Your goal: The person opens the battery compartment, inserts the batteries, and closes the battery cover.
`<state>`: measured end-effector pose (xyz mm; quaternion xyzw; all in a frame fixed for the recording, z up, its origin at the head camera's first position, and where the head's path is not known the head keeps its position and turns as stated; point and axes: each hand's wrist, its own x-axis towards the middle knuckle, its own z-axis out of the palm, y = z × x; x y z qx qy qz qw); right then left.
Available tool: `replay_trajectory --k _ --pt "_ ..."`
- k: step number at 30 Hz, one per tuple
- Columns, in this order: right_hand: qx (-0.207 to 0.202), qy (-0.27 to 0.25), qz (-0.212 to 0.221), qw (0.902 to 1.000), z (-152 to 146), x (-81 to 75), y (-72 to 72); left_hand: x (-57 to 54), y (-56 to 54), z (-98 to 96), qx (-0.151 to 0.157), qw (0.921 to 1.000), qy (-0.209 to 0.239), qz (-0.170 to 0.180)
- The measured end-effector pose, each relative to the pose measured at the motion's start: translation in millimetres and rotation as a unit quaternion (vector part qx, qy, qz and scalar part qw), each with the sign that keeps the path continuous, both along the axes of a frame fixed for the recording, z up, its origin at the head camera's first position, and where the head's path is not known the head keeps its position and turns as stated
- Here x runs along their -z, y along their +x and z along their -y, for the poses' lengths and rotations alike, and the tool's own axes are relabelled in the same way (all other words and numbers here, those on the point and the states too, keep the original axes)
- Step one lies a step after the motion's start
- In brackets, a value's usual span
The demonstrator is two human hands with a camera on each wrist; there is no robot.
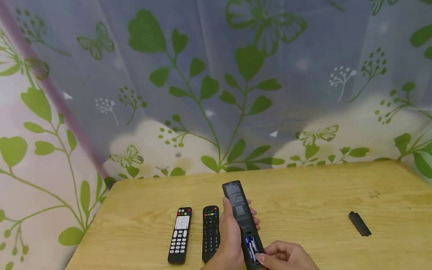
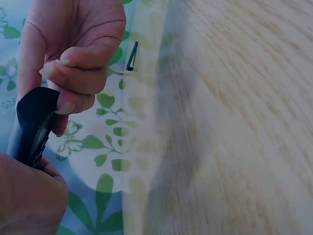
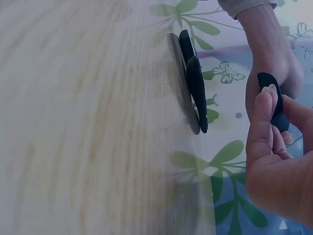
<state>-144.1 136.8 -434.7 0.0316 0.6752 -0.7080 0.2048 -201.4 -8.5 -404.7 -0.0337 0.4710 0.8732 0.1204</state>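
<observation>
My left hand (image 1: 228, 238) grips a black remote control (image 1: 240, 208) with its labelled back facing up. The battery compartment is uncovered, and blue-and-silver batteries (image 1: 252, 247) lie side by side inside. At the compartment's lower end is my right hand (image 1: 290, 259), its thumb over the batteries' lower ends and its other fingers curled by the edge. In the right wrist view, that thumb and fingers (image 3: 264, 112) pinch the end of the remote. The left wrist view shows the remote's dark end (image 2: 34, 117) between both hands. A black battery cover (image 1: 359, 224) lies apart on the right.
Two more black remotes lie button side up left of the hands, one with white buttons (image 1: 180, 236) and one with dark buttons (image 1: 210, 233). The wooden table (image 1: 299, 196) meets a leaf-patterned curtain (image 1: 205, 89) at its back edge.
</observation>
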Motion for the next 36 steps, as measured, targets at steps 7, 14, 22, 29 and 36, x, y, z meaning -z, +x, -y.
replay_trajectory --k 7,14,22,29,36 --pt "-0.021 -0.016 0.015 0.9995 -7.2 -0.5 -3.0 0.4 -4.6 -2.3 0.011 0.9999 0.002 0.001" --pt "-0.068 0.009 -0.011 0.9976 -23.7 -2.4 -7.6 1.0 -7.2 5.1 -0.002 0.9999 0.003 0.011" --pt "-0.096 0.029 -0.059 0.9932 -77.7 -15.5 -21.6 2.0 -12.8 9.6 -0.010 0.9999 0.005 0.012" --pt "0.012 0.203 -0.107 0.9733 -140.1 -21.0 -35.7 9.2 -9.0 7.0 0.013 0.9998 -0.004 0.013" --pt "0.002 0.491 -0.176 0.8532 -187.9 -18.3 -49.0 12.2 -9.6 4.9 0.026 0.9995 -0.009 0.012"
